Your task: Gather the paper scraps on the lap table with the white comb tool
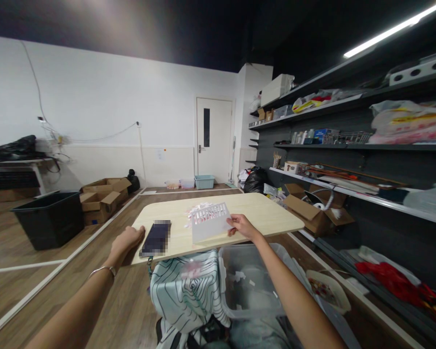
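Observation:
My right hand [240, 226] pinches the right edge of a pale card [209, 231], held tilted over the wooden tabletop [261, 208]. A row of small white and reddish pieces, looking like false nails, lines the card's upper part. Behind it, small white and pinkish bits [199, 207] lie loose on the tabletop. At the left edge of the table, my left hand [130, 238] is curled, apparently gripping the edge; its fingertips are partly hidden. Beside it lies a dark phone [155, 238], partly blurred out, with a strap hanging off the front edge.
Below the table's front are a clear plastic bin [223, 295] with white scraps and patterned cloth [185, 291] over my lap. A bowl [339, 295] of small items stands at right. Shelves [319, 145] line the right wall; a black bin [47, 220] and cardboard boxes [98, 203] stand left.

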Demonstrator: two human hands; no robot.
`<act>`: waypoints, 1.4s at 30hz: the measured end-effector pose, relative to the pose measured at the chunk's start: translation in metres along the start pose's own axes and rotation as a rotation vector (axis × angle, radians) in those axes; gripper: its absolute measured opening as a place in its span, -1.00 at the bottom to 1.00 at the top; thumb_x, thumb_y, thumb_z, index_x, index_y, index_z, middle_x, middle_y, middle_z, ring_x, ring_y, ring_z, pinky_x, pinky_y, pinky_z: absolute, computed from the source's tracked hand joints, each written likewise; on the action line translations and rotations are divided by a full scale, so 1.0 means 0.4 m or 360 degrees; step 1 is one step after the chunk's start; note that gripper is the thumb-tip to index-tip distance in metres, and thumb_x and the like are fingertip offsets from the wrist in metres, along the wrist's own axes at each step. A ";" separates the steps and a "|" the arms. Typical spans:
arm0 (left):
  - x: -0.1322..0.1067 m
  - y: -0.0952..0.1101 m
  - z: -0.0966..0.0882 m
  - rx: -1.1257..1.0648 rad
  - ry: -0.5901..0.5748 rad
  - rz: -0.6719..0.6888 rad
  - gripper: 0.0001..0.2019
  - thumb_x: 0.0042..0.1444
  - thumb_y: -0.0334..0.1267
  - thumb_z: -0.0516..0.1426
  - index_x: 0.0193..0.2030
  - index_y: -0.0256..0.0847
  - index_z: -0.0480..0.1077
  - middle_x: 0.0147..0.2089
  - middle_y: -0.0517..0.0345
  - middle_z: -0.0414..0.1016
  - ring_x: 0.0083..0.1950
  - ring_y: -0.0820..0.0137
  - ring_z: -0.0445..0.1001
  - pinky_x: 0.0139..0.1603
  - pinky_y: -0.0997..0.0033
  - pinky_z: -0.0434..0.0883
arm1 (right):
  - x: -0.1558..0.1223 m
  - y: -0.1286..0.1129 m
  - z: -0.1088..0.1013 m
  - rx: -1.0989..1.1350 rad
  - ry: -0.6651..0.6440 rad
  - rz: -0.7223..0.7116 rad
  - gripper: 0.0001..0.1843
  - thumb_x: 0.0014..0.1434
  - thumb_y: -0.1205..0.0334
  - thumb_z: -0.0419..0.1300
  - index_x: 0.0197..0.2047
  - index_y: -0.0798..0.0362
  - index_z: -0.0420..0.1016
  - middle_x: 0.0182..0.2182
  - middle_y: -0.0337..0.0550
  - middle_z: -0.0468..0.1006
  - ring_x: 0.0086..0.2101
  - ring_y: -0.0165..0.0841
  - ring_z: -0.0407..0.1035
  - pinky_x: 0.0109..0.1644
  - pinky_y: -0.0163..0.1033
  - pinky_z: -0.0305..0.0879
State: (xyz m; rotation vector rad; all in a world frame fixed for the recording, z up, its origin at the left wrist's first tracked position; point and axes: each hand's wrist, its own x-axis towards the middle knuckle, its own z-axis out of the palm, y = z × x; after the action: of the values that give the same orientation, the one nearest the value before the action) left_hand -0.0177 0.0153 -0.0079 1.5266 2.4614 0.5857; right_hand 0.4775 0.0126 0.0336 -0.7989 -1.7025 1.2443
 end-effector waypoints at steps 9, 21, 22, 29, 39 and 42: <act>0.001 -0.002 0.001 0.0015 0.0003 0.0037 -0.15 0.22 0.20 -0.12 0.21 -0.65 0.42 0.03 -0.61 0.58 0.09 -0.29 0.58 0.05 -0.08 0.45 | -0.005 -0.005 -0.001 -0.0049 -0.0011 -0.0002 -0.32 -0.01 -0.39 0.42 -0.24 0.13 0.52 -0.57 -0.26 0.54 -0.59 -0.38 0.49 -0.48 -0.33 0.36; -0.022 0.012 -0.012 0.0007 0.0020 0.0020 -0.15 0.20 0.20 -0.11 0.21 -0.67 0.42 0.03 -0.64 0.58 0.07 -0.32 0.58 0.01 -0.10 0.45 | -0.006 -0.008 -0.003 0.0009 -0.0017 -0.0005 -0.35 -0.02 -0.34 0.45 -0.28 0.14 0.54 -0.59 -0.22 0.56 -0.61 -0.41 0.44 -0.51 -0.35 0.34; -0.024 0.013 -0.012 0.0005 0.0021 0.0016 -0.15 0.20 0.20 -0.11 0.21 -0.66 0.42 0.04 -0.63 0.57 0.07 -0.31 0.58 0.02 -0.09 0.45 | -0.006 -0.008 -0.004 0.0031 -0.0004 -0.0008 -0.35 -0.03 -0.34 0.46 -0.28 0.14 0.55 -0.57 -0.21 0.57 -0.61 -0.41 0.45 -0.51 -0.35 0.35; -0.026 0.016 -0.015 0.0000 -0.0002 0.0008 -0.16 0.20 0.20 -0.10 0.22 -0.64 0.42 0.07 -0.61 0.57 0.10 -0.27 0.58 0.07 -0.06 0.45 | -0.008 -0.015 -0.005 0.0185 0.0034 -0.0022 -0.34 -0.08 -0.29 0.51 -0.22 0.15 0.60 -0.42 -0.18 0.61 -0.57 -0.45 0.43 -0.45 -0.31 0.44; -0.022 0.015 -0.014 0.0004 -0.0015 0.0010 -0.14 0.21 0.21 -0.12 0.23 -0.68 0.39 0.07 -0.65 0.56 0.10 -0.31 0.57 0.04 -0.09 0.45 | -0.013 -0.018 -0.003 0.0065 -0.0038 0.0024 -0.35 -0.06 -0.31 0.50 -0.28 0.15 0.57 -0.51 -0.22 0.55 -0.59 -0.42 0.44 -0.48 -0.34 0.37; -0.021 0.013 -0.011 -0.0005 0.0026 0.0010 -0.15 0.20 0.20 -0.10 0.21 -0.67 0.42 0.04 -0.64 0.57 0.07 -0.31 0.58 0.02 -0.08 0.45 | -0.013 -0.017 -0.004 0.0052 -0.0035 0.0022 -0.35 -0.06 -0.32 0.49 -0.29 0.14 0.56 -0.50 -0.21 0.56 -0.58 -0.42 0.44 -0.48 -0.33 0.38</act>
State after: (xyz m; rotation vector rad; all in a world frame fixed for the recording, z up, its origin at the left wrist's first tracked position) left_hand -0.0113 0.0089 -0.0021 1.5348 2.4675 0.6051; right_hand 0.4811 0.0067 0.0391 -0.7812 -1.6928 1.2913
